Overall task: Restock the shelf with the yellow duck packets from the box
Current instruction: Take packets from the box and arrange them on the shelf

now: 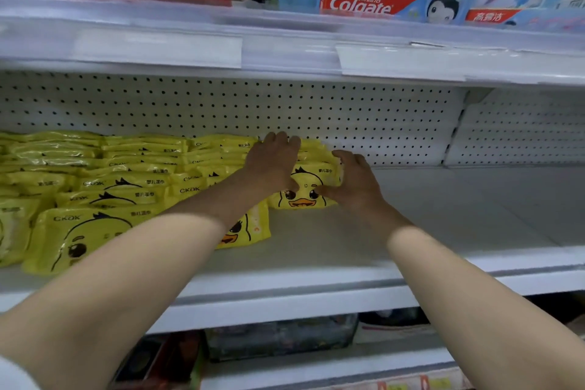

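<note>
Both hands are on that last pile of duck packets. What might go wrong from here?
The end stack of duck packets, held between the left hand and right hand, has only bare shelf to its right. Once released, the glossy packets may slide or topple that way.

The front packet lies askew beside the left forearm. Pulling back might drag it towards the edge.

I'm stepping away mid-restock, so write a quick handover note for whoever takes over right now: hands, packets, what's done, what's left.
Left hand: grips the end stack of duck packets from its left side.
Right hand: grips the same stack from its right side.
Packets: filled rows cover the left part of the shelf; the end stack sits just right of them.
Done: left part stocked.
Left: the shelf is bare right of the stack. The box is not in view.
</note>
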Available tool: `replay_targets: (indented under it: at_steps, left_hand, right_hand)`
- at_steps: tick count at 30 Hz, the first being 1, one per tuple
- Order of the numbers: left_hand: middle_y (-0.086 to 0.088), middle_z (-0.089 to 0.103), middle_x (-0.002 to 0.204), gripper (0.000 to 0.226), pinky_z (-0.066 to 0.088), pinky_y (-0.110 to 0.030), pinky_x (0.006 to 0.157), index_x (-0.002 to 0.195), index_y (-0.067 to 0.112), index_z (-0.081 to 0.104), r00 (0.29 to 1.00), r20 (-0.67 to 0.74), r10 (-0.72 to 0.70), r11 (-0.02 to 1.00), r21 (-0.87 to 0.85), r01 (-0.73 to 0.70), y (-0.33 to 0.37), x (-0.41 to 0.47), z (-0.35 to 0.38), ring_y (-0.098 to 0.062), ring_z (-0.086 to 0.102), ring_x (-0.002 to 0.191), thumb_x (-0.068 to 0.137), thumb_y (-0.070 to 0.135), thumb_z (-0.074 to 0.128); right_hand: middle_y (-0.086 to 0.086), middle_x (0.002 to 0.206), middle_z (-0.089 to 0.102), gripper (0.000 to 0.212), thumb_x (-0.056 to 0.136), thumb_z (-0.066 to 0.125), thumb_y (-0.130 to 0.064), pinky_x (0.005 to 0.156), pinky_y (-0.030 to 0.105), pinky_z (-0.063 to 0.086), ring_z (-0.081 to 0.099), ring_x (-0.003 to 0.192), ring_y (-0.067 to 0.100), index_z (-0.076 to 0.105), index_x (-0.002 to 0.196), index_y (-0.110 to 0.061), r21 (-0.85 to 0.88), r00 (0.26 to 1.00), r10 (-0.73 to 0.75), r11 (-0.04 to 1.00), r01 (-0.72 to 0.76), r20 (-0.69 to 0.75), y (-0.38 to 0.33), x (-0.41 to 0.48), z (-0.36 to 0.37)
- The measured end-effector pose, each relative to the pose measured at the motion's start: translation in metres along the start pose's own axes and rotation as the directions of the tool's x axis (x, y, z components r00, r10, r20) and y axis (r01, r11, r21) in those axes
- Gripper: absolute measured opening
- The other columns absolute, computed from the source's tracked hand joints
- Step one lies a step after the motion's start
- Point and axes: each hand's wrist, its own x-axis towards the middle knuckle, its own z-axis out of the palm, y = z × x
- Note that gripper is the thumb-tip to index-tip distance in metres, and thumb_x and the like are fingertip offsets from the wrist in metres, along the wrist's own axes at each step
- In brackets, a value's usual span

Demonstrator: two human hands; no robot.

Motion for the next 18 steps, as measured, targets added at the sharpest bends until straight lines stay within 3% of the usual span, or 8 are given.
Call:
replay_targets:
  at_steps: [5, 8, 15, 18]
  left_hand:
    - [-0.010, 0.045, 0.134, 0.084, 0.045, -0.045, 0.097, 0.136, 0.017, 0.041, 0.993, -0.063, -0.097, 0.979, -0.186, 0.084, 0.017, -0.039, -0.034, -0.030, 0.039, 0.128, 0.068, 0.040, 0.084]
    - [-0.008, 0.042, 0.136, 0.080, 0.046, -0.045, 0.097, 0.137, 0.019, 0.041, 0.971, -0.038, -0.235, 0.951, -0.215, 0.222, 0.026, -0.077, -0.043, -0.029, 0.037, 0.129, 0.071, 0.040, 0.082]
    - [-0.010, 0.044, 0.133, 0.072, 0.045, -0.040, 0.094, 0.133, 0.020, 0.046, 0.857, -0.105, -0.504, 0.852, -0.221, 0.474, 0.043, -0.198, -0.042, -0.031, 0.039, 0.125, 0.074, 0.044, 0.080]
    - [-0.012, 0.038, 0.140, 0.070, 0.044, -0.043, 0.098, 0.130, 0.021, 0.046, 0.810, -0.054, -0.583, 0.797, -0.227, 0.559, 0.047, -0.258, -0.032, -0.032, 0.033, 0.131, 0.074, 0.044, 0.080]
  right_hand:
    - [0.007, 0.136, 0.046, 0.082, 0.074, 0.084, -0.034, 0.098, 0.033, 0.041, 0.043, 0.129, 0.025, 0.042, 0.143, -0.025, 0.015, 0.997, -0.080, 0.997, 0.079, 0.007, -0.021, -0.021, -0.028]
    - [0.009, 0.137, 0.046, 0.079, 0.076, 0.082, -0.034, 0.101, 0.035, 0.040, 0.044, 0.130, 0.027, 0.042, 0.144, -0.024, -0.002, 0.993, -0.095, 0.995, 0.095, 0.074, -0.034, -0.045, -0.042]
    - [0.007, 0.141, 0.045, 0.074, 0.081, 0.078, -0.041, 0.101, 0.040, 0.043, 0.041, 0.133, 0.029, 0.041, 0.144, -0.029, -0.004, 0.958, -0.164, 0.986, 0.169, 0.234, -0.059, -0.142, -0.052]
    - [0.005, 0.148, 0.040, 0.076, 0.082, 0.077, -0.043, 0.106, 0.041, 0.038, 0.035, 0.138, 0.027, 0.039, 0.146, -0.027, 0.032, 0.914, -0.267, 0.962, 0.271, 0.304, -0.079, -0.185, -0.040]
